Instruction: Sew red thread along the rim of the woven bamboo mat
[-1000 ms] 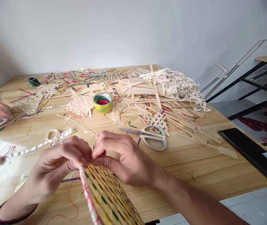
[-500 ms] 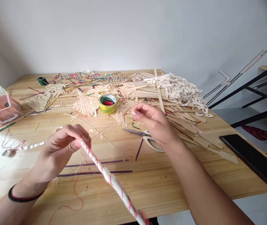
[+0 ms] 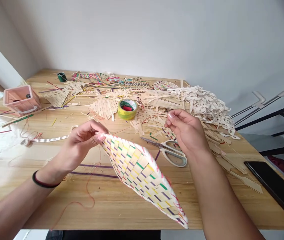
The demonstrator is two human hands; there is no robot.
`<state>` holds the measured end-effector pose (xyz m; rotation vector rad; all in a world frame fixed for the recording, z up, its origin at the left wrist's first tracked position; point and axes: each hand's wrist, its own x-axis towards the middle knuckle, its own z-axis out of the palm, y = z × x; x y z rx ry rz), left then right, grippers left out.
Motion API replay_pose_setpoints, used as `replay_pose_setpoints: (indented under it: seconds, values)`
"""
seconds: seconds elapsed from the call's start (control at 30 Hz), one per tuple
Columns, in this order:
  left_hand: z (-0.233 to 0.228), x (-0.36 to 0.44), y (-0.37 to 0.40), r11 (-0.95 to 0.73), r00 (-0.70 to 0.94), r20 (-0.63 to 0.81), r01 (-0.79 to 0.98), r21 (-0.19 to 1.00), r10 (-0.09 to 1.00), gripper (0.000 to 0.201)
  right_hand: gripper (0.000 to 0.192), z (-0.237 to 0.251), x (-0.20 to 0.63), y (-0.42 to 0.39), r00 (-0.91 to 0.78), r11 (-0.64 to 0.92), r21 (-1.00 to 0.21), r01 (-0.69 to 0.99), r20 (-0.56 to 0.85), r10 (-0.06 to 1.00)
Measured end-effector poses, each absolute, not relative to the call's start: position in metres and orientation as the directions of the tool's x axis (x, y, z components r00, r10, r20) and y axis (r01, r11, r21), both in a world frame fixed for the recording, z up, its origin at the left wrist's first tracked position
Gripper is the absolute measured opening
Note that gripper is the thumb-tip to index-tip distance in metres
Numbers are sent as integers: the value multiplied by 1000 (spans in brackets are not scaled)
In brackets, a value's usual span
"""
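Note:
My left hand (image 3: 83, 145) pinches one end of a woven fan (image 3: 137, 166), a panel of pale strips with yellow, green and purple ones among them. White binding stitched with red thread runs along its edge. Tilted, the panel hangs above the table toward the lower right. A loose red thread (image 3: 89, 195) trails below my left hand. My right hand (image 3: 188, 131) is raised apart from the fan, thumb and fingertips pressed together; whatever they hold is too small to name. White-handled scissors (image 3: 173, 151) lie open just beside and below it.
A yellow tape roll (image 3: 127, 110) stands mid-table among woven pieces (image 3: 105, 107) and scraps. At the right are a heap of white cord (image 3: 208, 106) and a black phone (image 3: 271, 186). A pink box (image 3: 22, 100) and a green spool (image 3: 62, 77) stand left.
The fan has turned from edge-on, so its woven face now shows. My right hand has moved to the right, away from my left hand. The view has shifted slightly left.

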<state>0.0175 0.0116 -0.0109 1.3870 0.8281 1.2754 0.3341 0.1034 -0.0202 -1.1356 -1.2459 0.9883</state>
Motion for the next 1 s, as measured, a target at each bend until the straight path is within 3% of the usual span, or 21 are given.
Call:
replay_pose_setpoints:
  seconds: [0.2, 0.33, 0.47, 0.57, 0.67, 0.77, 1.0]
  values:
    - [-8, 20, 14, -159, 93, 181, -210, 965, 979, 20, 28, -31, 329, 104, 25, 206, -935, 290, 222, 975]
    - [-6, 20, 18, -126, -39, 120, -299, 946, 992, 21, 28, -28, 322, 96, 31, 307, -885, 350, 339, 940]
    - [-7, 15, 24, -120, -161, 63, -379, 918, 985, 13, 16, -22, 303, 78, -146, 425, -872, 244, 400, 905]
    - [-10, 11, 30, -126, -226, 31, -416, 901, 974, 13, 16, -22, 283, 60, -419, 395, -918, 28, 348, 839]
    - [-11, 9, 33, -115, -267, -6, -436, 892, 964, 14, 11, -24, 267, 46, -545, 381, -924, -24, 332, 770]
    - [-11, 11, 34, -104, -276, -25, -442, 891, 961, 14, 6, -25, 257, 39, -580, 353, -935, -19, 298, 758]
    - [-14, 15, 33, -98, -290, -37, -436, 894, 956, 17, 15, -31, 250, 36, -527, 218, -969, -112, 244, 814]
